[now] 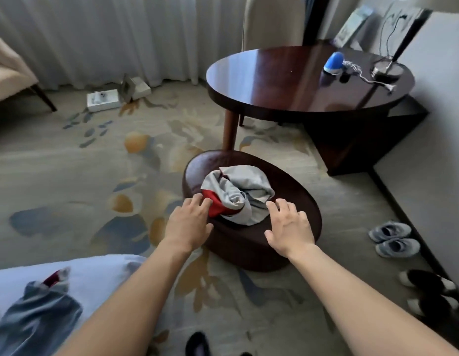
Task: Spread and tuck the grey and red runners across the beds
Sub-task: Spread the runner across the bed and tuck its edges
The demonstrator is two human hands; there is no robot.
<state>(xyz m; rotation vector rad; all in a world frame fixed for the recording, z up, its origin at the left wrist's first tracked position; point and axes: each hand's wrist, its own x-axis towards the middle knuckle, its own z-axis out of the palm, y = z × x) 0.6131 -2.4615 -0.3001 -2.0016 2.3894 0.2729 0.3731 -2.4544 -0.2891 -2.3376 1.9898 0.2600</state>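
A crumpled grey and red runner (237, 194) lies bundled on a dark oval stool (251, 242) in the middle of the floor. My left hand (189, 222) reaches in from the left, fingers spread, with the fingertips at the red part of the bundle. My right hand (290, 224) hovers at the bundle's right side, fingers straight and spread, holding nothing. At the bottom left, a second grey and red runner (41, 314) lies rumpled on the white bed (100, 276).
A round dark wooden table (300, 83) stands behind the stool with a blue object (333, 63) and a lamp base on it. Shoes (392, 238) line the right wall. White boxes (105, 100) lie by the curtain, an armchair at far left.
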